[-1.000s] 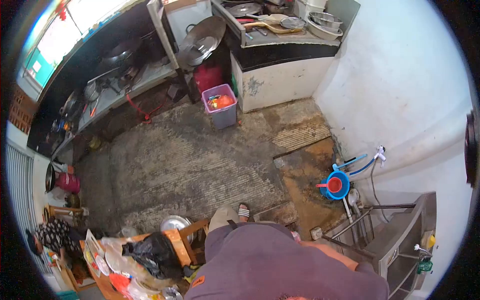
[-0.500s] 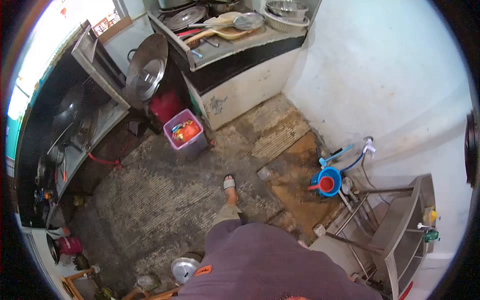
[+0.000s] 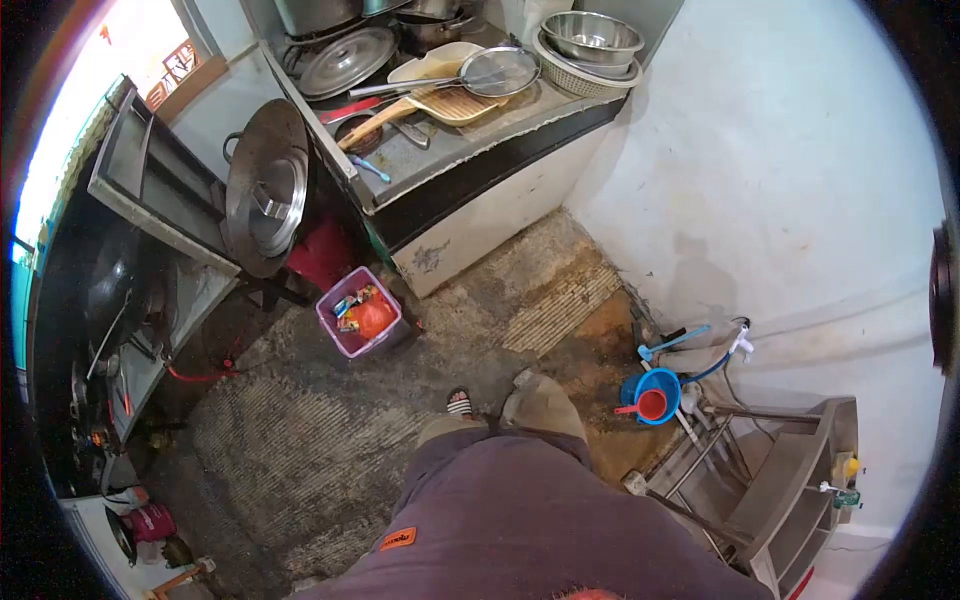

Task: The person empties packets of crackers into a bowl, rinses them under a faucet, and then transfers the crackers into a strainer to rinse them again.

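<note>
Hands beyond frame, grip can't tell; floor (image 3: 450, 330) runs between bin (image 3: 382, 338) and bucket (image 3: 634, 387) to edge of counter base (image 3: 487, 235).

The person's left hand and right hand are both out of view. The right trouser leg (image 3: 545, 405) hides its foot. Lettering on the orange shirt patch (image 3: 397, 539) is too small to read. The wok (image 3: 262, 130) covers part of a red container (image 3: 322, 252) (its kind cannot be told). The top edge crops a tall pot (image 3: 315, 14); wrappers (image 3: 350, 308) are too small to identify.
</note>
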`<state>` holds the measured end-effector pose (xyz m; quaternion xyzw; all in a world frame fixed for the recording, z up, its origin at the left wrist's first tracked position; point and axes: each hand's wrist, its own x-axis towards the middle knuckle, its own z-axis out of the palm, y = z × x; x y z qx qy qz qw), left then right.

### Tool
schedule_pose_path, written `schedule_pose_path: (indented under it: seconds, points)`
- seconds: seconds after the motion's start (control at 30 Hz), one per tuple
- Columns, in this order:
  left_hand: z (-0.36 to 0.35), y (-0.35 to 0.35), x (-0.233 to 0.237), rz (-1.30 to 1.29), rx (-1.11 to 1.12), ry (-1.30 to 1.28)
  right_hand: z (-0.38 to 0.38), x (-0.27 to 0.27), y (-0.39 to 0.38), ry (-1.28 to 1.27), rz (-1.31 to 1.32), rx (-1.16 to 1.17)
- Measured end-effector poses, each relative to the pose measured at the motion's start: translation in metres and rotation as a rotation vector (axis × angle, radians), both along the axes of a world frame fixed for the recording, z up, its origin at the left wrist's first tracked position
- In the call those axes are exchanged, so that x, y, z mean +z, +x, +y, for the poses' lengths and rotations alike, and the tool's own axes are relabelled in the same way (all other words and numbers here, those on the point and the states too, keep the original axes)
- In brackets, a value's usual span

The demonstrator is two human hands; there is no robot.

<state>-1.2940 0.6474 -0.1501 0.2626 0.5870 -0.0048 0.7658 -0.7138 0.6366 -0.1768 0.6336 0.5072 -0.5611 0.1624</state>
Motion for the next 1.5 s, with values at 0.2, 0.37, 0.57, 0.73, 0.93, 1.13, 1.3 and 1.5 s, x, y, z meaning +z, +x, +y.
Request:
schedule_pose_path:
  seconds: [0.2, 0.37, 0.57, 0.73, 0.93, 1.13, 1.3, 1.5]
  points:
    - [0.057, 0.021, 0.014, -0.031, 0.034, -0.087, 0.09, -0.02, 0.028, -0.041, 0.039, 0.056]
    - [0.105, 0.063, 0.03, -0.041, 0.128, -0.156, 0.197, -0.035, 0.077, -0.057, 0.079, 0.166]
    - [0.165, 0.12, 0.063, -0.058, 0.179, -0.23, 0.303, -0.022, 0.14, -0.077, 0.143, 0.262]
    - [0.204, 0.151, 0.07, -0.117, 0.166, -0.271, 0.368, -0.01, 0.182, -0.113, 0.22, 0.348]
    - [0.259, 0.17, 0.062, -0.172, 0.13, -0.283, 0.434, 0.005, 0.208, -0.194, 0.428, 0.529]
    - [0.328, 0.164, 0.039, -0.248, 0.055, -0.284, 0.595, 0.091, 0.13, -0.193, 0.314, 0.623]
    - [0.402, 0.148, 0.016, -0.315, -0.037, -0.254, 0.742, 0.23, 0.055, 0.39, 0.483, 0.101]
    - [0.478, 0.12, -0.031, -0.438, -0.061, -0.23, 0.9, 0.348, -0.055, 1.018, 0.597, -0.048]
